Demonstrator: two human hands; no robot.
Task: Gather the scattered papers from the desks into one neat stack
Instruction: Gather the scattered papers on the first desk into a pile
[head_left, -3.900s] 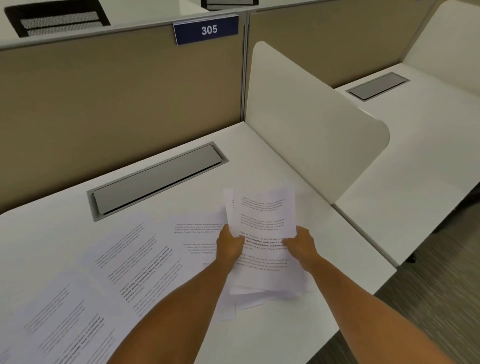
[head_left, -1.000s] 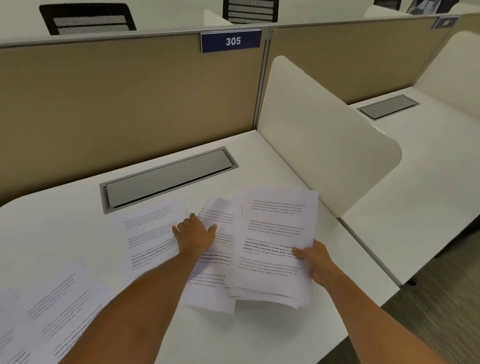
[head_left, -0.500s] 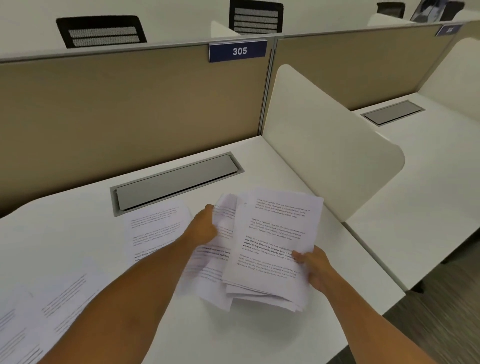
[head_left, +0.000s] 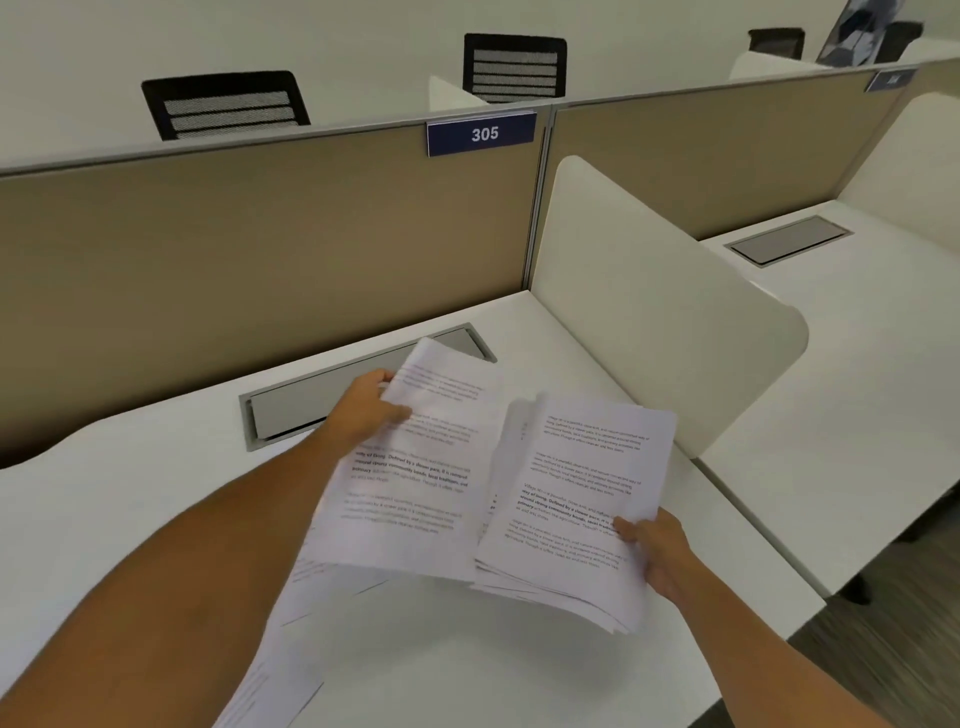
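Over the white desk (head_left: 467, 670) by tan partition (head_left: 260, 249), hands grip a sheet (head_left: 415, 483) and stack (head_left: 571, 509).

The white counter (head_left: 467, 670) has a grey metal flap (head_left: 311, 402) set flat into its top, near the tan back wall. A few loose sheets (head_left: 280, 675) lie flat on the counter, well in front of the flap, partly hidden under an arm. A second white counter (head_left: 857, 395) stands beyond the white divider, with its own grey flap (head_left: 787, 240).
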